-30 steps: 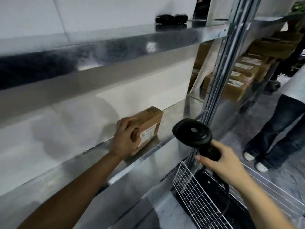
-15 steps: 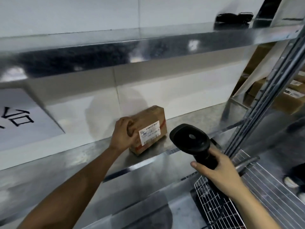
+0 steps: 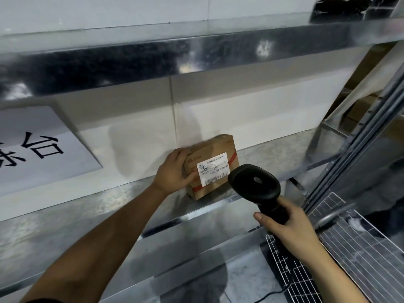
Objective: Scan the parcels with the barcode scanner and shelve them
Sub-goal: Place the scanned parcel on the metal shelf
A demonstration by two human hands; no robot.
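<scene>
Parcel [image 3: 211,165] already on shelf [image 3: 273,149], left hand [image 3: 175,171] fingers clamped on it; right hand [image 3: 290,226] fingers wrapped round scanner [image 3: 255,186] beside label. Release left; scan unconfirmed.

The parcel [image 3: 215,158] under my left hand [image 3: 175,171] is matt brown cardboard with red tape bands and a smooth white paper label [image 3: 213,171]. The scanner [image 3: 254,185] in my right hand [image 3: 290,228] is black plastic with a dull sheen. The shelf [image 3: 273,149] is galvanised metal, mottled and glossy, like the upper shelf edge [image 3: 153,60]. At near right sits a thin wire basket [image 3: 349,248]. The far-left sign [image 3: 32,154] looks like matt white paper.
</scene>
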